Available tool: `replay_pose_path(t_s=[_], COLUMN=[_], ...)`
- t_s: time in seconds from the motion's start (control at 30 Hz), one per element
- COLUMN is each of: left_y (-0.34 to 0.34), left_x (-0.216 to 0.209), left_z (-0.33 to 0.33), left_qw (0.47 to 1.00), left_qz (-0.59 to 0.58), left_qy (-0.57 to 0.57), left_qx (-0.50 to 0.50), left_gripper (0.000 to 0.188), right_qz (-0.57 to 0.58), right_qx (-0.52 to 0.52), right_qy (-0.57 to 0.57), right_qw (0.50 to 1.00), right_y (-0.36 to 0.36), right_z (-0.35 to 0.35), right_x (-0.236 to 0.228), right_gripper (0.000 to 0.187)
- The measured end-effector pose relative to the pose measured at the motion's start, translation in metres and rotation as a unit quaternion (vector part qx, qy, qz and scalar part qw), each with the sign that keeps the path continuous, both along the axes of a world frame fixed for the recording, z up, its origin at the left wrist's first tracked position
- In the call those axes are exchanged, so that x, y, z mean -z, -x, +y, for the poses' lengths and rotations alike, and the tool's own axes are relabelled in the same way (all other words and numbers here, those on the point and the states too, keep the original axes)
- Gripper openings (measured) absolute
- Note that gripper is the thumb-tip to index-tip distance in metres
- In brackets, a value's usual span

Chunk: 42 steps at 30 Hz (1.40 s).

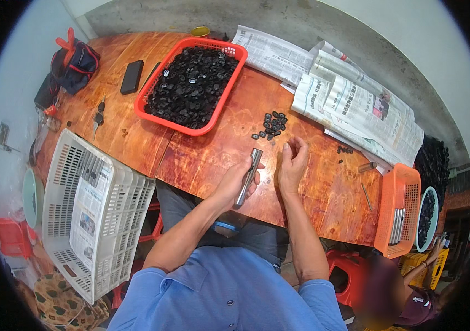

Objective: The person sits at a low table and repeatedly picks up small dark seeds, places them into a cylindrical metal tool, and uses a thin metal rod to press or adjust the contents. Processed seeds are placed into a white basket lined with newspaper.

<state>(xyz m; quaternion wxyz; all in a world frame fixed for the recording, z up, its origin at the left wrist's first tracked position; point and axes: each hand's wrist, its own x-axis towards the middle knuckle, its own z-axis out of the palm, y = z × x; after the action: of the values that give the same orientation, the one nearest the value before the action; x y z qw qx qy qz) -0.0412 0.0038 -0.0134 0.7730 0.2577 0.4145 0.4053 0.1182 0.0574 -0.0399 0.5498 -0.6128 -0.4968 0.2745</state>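
My left hand [232,181] is closed round a shiny grey metal tube [249,175], which tilts upward above the table's front edge. To its right, my right hand [294,167] hovers over the wood with thumb and fingers curled in. Whatever those fingers may hold is hidden. Just beyond both hands lies a small pile of black oval plastic pieces [272,124]. Farther back and left, a red plastic basket [195,132] is filled with many more such black pieces, a few showing pale faces.
A white crate [127,193] lined with newspaper holds metal tubes at the left. Newspapers [350,99] cover the back right. An orange basket [406,190] with tubes stands at the right edge. A phone [132,76] and keys [98,118] lie left. Another person [411,303] sits at lower right.
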Motion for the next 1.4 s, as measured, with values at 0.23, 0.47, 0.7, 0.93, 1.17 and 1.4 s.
replay_pose_path(t_s=[0.23, 0.47, 0.7, 0.93, 1.17, 1.4], left_y=[0.0, 0.003, 0.002, 0.003, 0.001, -0.007], left_x=[-0.007, -0.005, -0.007, -0.002, -0.01, -0.015], left_z=[0.001, -0.006, -0.004, -0.004, -0.011, -0.019], left_qw=[0.997, 0.999, 0.999, 0.995, 0.989, 0.972], left_qz=[-0.063, 0.019, 0.035, -0.096, 0.066, 0.125], left_qy=[0.045, -0.021, -0.029, -0.023, -0.133, -0.196], left_qx=[-0.014, -0.02, -0.006, -0.016, -0.001, -0.031], left_gripper=[0.053, 0.041, 0.044, 0.044, 0.038, 0.029], right_qz=[0.005, -0.014, -0.01, -0.02, -0.025, -0.022], right_qx=[-0.004, -0.004, -0.001, -0.003, 0.006, -0.012], right_qy=[-0.009, -0.001, -0.01, 0.007, -0.012, -0.005], right_qw=[1.0, 1.0, 1.0, 1.0, 1.0, 1.0], right_y=[0.0, 0.0, 0.0, 0.001, 0.001, -0.002], right_z=[0.001, 0.0, -0.001, -0.001, -0.001, 0.001], right_x=[0.002, 0.001, 0.001, -0.003, -0.003, 0.001], right_gripper=[0.032, 0.032, 0.031, 0.03, 0.027, 0.031])
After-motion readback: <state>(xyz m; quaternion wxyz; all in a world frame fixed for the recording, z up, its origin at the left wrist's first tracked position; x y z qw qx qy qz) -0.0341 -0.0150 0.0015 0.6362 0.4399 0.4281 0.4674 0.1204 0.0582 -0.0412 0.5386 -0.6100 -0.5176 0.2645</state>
